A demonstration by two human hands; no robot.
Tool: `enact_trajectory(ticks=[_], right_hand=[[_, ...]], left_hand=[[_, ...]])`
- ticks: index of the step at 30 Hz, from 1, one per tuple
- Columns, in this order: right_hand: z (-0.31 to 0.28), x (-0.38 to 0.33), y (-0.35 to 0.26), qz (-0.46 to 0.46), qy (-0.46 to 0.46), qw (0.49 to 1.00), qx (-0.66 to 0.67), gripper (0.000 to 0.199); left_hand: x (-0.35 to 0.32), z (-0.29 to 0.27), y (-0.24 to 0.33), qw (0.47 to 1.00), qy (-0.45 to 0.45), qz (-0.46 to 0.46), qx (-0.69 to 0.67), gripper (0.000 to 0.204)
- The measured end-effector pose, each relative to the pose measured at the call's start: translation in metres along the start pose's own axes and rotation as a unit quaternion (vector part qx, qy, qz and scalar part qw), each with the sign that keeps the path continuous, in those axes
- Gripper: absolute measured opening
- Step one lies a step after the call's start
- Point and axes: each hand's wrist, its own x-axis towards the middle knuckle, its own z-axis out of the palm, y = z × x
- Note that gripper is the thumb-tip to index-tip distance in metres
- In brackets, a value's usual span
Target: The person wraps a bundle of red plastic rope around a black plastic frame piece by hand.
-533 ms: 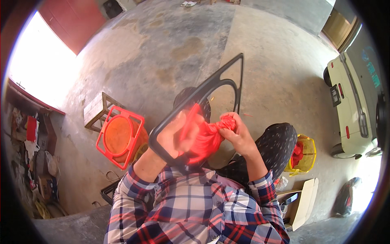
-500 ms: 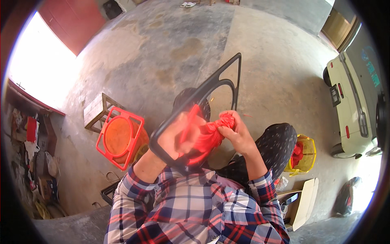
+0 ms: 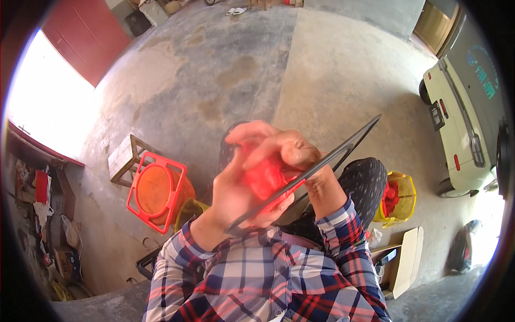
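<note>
Before my chest, a bunched red bundle of thin net-like or plastic material (image 3: pixel 264 181) sits between my hands. My left hand (image 3: pixel 236 180) wraps it from the left with curled fingers. Over its top and right side, my right hand (image 3: pixel 298 152) curls in, partly blurred. A flat black frame (image 3: pixel 322 162) slants up to the right past the bundle, seen nearly edge-on. Red material shows along its lower part. The frame's lower end rests against my left wrist area, and my hands hide how the bundle joins it.
An orange bucket (image 3: pixel 179 188) topped by a red square frame (image 3: pixel 181 185) stands left, beside a wooden stool (image 3: pixel 122 159). At right are a yellow basket (image 3: pixel 406 202) holding red bundles, an open cardboard box (image 3: pixel 409 263), a black bag (image 3: pixel 462 247) and a van (image 3: pixel 456 123).
The black frame has turned from facing me to nearly edge-on, its upper end swinging right. My right hand has moved from the bundle's gathered end toward my left hand, over the bundle.
</note>
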Motion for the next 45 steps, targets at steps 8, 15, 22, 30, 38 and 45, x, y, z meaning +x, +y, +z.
enact_trajectory(ticks=[8,15,22,30,38,45], right_hand=[[0.006,-0.027,0.009,0.112,0.244,0.961,-0.062,0.037],[0.049,-0.043,-0.004,0.044,0.287,0.926,-0.241,0.046],[0.061,-0.036,0.017,-0.130,0.249,0.767,-0.577,0.045],[0.059,-0.045,-0.007,-0.101,0.278,0.869,-0.396,0.039],[-0.008,-0.042,-0.031,-0.193,0.383,0.889,0.162,0.033],[-0.003,-0.060,-0.002,-0.118,0.242,0.952,0.146,0.048]], left_hand=[[-0.011,-0.045,0.024,0.983,-0.043,-0.005,0.176,0.082],[-0.004,-0.042,0.030,0.974,0.133,0.092,0.160,0.072],[-0.003,-0.059,0.030,0.987,0.025,0.129,0.089,0.041],[-0.016,-0.047,0.035,0.990,0.063,0.113,0.056,0.037],[-0.015,-0.026,0.033,0.939,0.088,0.106,0.315,0.060],[-0.017,-0.032,0.045,0.920,0.121,0.120,0.354,0.049]])
